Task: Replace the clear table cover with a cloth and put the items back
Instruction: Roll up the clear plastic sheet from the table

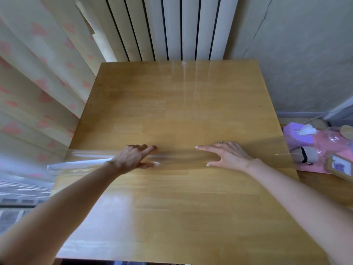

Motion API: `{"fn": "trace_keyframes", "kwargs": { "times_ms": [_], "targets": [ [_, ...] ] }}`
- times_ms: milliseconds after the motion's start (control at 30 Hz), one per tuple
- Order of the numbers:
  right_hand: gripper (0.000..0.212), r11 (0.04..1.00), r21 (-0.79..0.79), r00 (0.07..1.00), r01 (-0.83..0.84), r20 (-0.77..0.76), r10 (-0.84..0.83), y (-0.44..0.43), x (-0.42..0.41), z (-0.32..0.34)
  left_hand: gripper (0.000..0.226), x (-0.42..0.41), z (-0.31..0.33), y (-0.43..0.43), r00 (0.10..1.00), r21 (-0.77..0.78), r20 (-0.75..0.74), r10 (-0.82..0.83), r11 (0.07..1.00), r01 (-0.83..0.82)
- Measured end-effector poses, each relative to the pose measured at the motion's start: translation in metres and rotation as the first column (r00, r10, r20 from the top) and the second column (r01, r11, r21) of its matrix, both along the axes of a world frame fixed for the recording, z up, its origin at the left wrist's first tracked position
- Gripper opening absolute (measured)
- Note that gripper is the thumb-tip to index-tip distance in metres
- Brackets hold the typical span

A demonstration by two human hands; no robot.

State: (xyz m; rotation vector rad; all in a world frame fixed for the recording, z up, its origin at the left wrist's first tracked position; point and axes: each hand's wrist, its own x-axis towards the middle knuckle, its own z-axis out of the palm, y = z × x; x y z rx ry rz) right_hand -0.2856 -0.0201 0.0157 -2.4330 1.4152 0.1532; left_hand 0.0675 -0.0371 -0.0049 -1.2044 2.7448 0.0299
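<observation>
A clear plastic table cover (76, 161) lies across the wooden table (181, 217), partly rolled into a tube that sticks out past the table's left edge. My left hand (133, 156) rests on the roll with fingers straight, thumb below it. My right hand (227, 154) lies flat on the roll's right part, fingers spread and pointing left. The far half of the table still shows glare from the cover. To the right, a pink cloth (313, 165) lies on a lower surface with items on it.
A purple tissue box (298, 134), a grey case (303, 156), a framed picture (340, 166) and a glass jar with a wooden lid (343, 131) sit on the pink cloth at right. A radiator (181, 27) stands behind the table, a curtain (38, 73) at left.
</observation>
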Motion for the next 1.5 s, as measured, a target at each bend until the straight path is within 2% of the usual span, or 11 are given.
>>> {"fn": "trace_keyframes", "kwargs": {
  "times_ms": [133,267,367,500,600,733,933,1100,1267,1400,1500],
  "targets": [
    [0.061,0.986,0.143,0.996,0.087,0.022,-0.091,-0.031,0.001,0.011,0.066,-0.011,0.02,-0.032,0.982,0.183,0.127,0.138,0.97,-0.16],
    [0.056,0.888,0.403,0.962,0.219,0.06,-0.265,-0.057,0.0,0.019,0.071,-0.018,0.028,-0.053,0.972,0.07,0.193,0.136,0.986,-0.151],
    [0.044,0.824,0.508,0.935,0.25,0.094,-0.342,-0.066,0.002,0.021,0.08,-0.018,0.025,-0.036,0.981,-0.102,0.042,0.187,0.978,-0.182],
    [0.058,0.897,0.303,0.938,0.323,0.026,-0.346,-0.063,0.009,0.009,0.083,-0.017,-0.001,0.014,0.978,-0.293,-0.116,0.171,0.935,-0.198],
    [0.076,0.941,0.02,0.939,0.338,0.05,-0.339,-0.051,0.012,-0.007,0.118,-0.012,-0.015,0.029,0.962,-0.203,0.084,0.261,0.949,-0.24],
    [0.088,0.918,-0.387,0.995,0.092,0.066,-0.072,-0.02,0.014,-0.03,0.139,-0.012,-0.008,0.005,0.902,-0.12,0.17,0.397,0.917,-0.381],
    [0.131,0.983,-0.179,0.974,0.038,-0.213,-0.077,-0.001,0.006,-0.033,0.115,-0.006,-0.008,-0.01,0.956,-0.109,0.205,0.212,0.975,-0.193],
    [0.121,0.962,-0.272,0.983,0.022,-0.168,-0.07,-0.005,0.006,-0.028,0.076,-0.006,0.01,-0.021,0.947,-0.003,0.276,0.165,0.985,-0.171],
    [0.094,0.981,-0.189,0.986,0.034,-0.156,-0.064,-0.021,0.003,-0.017,0.076,-0.013,0.028,-0.038,0.934,-0.058,0.302,0.189,0.982,-0.18],
    [0.082,0.994,0.018,0.991,0.106,-0.088,-0.104,-0.039,0.0,-0.004,0.101,-0.007,0.019,-0.03,0.953,-0.205,0.051,0.298,0.937,-0.282],
    [0.083,0.982,0.139,0.991,0.125,-0.065,-0.117,-0.053,0.001,0.002,0.089,-0.009,-0.002,-0.004,0.935,-0.33,-0.161,0.317,0.875,-0.354]
  ]
}}
